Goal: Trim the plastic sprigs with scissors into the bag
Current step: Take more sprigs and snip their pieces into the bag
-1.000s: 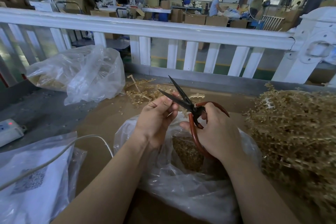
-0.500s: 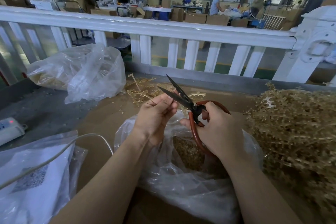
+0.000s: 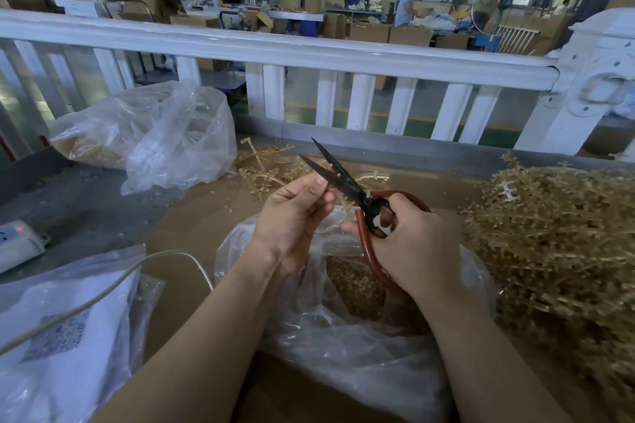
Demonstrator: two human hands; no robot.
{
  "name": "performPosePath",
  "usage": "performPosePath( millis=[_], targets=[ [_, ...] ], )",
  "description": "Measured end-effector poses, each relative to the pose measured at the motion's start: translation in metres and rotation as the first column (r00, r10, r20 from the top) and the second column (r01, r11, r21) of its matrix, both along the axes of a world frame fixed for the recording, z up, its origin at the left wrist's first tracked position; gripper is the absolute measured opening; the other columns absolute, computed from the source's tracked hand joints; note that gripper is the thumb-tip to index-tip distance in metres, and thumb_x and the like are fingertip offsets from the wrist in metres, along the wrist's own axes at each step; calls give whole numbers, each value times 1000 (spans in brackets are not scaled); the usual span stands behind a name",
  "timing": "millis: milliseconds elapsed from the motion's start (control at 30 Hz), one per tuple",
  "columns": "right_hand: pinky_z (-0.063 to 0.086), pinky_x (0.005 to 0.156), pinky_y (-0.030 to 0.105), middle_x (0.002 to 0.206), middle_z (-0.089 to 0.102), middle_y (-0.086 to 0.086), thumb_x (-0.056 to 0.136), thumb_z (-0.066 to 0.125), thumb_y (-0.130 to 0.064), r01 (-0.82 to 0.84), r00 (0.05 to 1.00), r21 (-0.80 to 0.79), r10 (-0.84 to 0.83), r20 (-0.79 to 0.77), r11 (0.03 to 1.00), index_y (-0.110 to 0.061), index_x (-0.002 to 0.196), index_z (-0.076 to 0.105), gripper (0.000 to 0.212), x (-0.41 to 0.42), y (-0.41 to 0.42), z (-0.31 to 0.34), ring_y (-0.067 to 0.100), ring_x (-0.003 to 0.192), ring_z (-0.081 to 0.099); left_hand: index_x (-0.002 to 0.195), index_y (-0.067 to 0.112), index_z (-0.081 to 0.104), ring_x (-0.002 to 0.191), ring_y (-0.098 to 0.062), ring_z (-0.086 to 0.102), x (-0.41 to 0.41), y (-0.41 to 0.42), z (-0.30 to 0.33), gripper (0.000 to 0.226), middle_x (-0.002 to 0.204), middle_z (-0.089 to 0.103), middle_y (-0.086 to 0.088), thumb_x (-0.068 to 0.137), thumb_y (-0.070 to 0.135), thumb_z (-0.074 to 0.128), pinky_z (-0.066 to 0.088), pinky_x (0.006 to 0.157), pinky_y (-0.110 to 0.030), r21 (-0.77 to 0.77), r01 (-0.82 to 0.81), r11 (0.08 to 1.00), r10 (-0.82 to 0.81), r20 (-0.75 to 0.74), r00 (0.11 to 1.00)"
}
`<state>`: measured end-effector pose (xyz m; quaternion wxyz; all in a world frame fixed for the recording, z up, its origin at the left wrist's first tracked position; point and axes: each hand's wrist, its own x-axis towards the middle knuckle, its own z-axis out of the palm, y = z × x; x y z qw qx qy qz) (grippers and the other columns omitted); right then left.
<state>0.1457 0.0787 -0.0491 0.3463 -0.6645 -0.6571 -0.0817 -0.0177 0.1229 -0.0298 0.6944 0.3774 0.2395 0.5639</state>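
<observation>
My right hand (image 3: 409, 244) grips the red-brown handles of black-bladed scissors (image 3: 338, 175), whose blades stand apart and point up to the left. My left hand (image 3: 295, 216) pinches a thin golden plastic sprig (image 3: 345, 204) right beside the blades; most of the sprig is hidden by the fingers. Both hands hover over an open clear plastic bag (image 3: 343, 347) that holds a heap of small golden cut pieces (image 3: 354, 285). A large tangled pile of golden sprigs (image 3: 556, 237) lies to the right of the bag.
A second clear bag (image 3: 154, 148) with golden pieces lies at the back left, loose sprigs (image 3: 264, 172) beside it. A white power strip (image 3: 17, 240) and its cable (image 3: 103, 295) cross a white printed bag (image 3: 58, 336) at left. A white railing (image 3: 309, 51) bounds the far side.
The scissors and both hands have risen slightly and shifted a little left; the blades stay apart. My left hand keeps its pinch on the sprig.
</observation>
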Motion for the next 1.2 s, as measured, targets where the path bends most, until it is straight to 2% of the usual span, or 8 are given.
performPosePath(
  millis=[200,333,467,700,833,933,1067,1200],
  targets=[
    [34,54,16,70,53,-15,79,68,-71,9,1000,50,-10,20,999,-26,77,49,49,-1,-4,3,6,57,50,76,12,73,64,-7,57,0,0,0,9,68,62,-1,77,15,65,53,67,-17,20,-12,1000,13,-15,1000],
    [41,55,18,72,55,-15,78,64,-74,2,1000,46,-3,24,999,-23,78,54,52,-1,-4,4,7,58,51,70,16,74,63,-7,56,0,-1,2,11,66,62,0,76,14,65,53,67,-18,38,-27,999,27,-20,999],
    [37,55,16,74,56,-16,78,65,-74,3,1000,19,-3,16,1000,-26,79,52,50,0,-4,5,6,59,50,66,17,75,64,-8,55,-1,-2,3,18,66,60,0,79,14,62,50,69,-19,75,-13,997,16,-35,999],
    [58,63,28,81,71,-7,77,51,-82,-31,999,40,31,-14,999,-18,87,68,67,1,-3,2,11,66,63,71,15,72,64,-8,52,0,-2,4,30,66,58,0,93,6,54,48,67,-20,114,-28,993,35,-59,998],
    [37,53,11,73,64,-13,79,60,-77,12,1000,54,-13,20,998,-24,81,61,53,0,-3,3,2,57,51,78,9,65,65,-9,52,0,-2,3,23,66,58,-1,96,4,51,48,68,-21,145,-54,988,71,-119,990],
    [28,51,9,64,50,-20,77,61,-77,31,999,53,-32,21,998,-27,76,52,51,0,-3,3,-4,51,42,81,10,66,65,-8,53,2,-2,3,20,67,61,1,96,4,53,48,67,-21,193,-75,978,115,-209,971],
    [35,54,10,73,64,-13,78,56,-79,11,1000,75,-12,12,997,-21,81,62,58,2,-1,0,4,58,53,80,11,67,66,-10,50,3,-2,3,19,66,58,3,96,6,55,47,67,-21,252,-80,964,150,-272,951],
    [49,55,18,73,67,-9,78,57,-78,8,1000,74,-9,5,997,-21,81,62,58,2,-1,0,8,59,59,96,-3,63,67,-10,49,4,-2,2,14,69,57,3,97,7,54,45,71,-24,270,-54,961,131,-279,951]
  ],
)
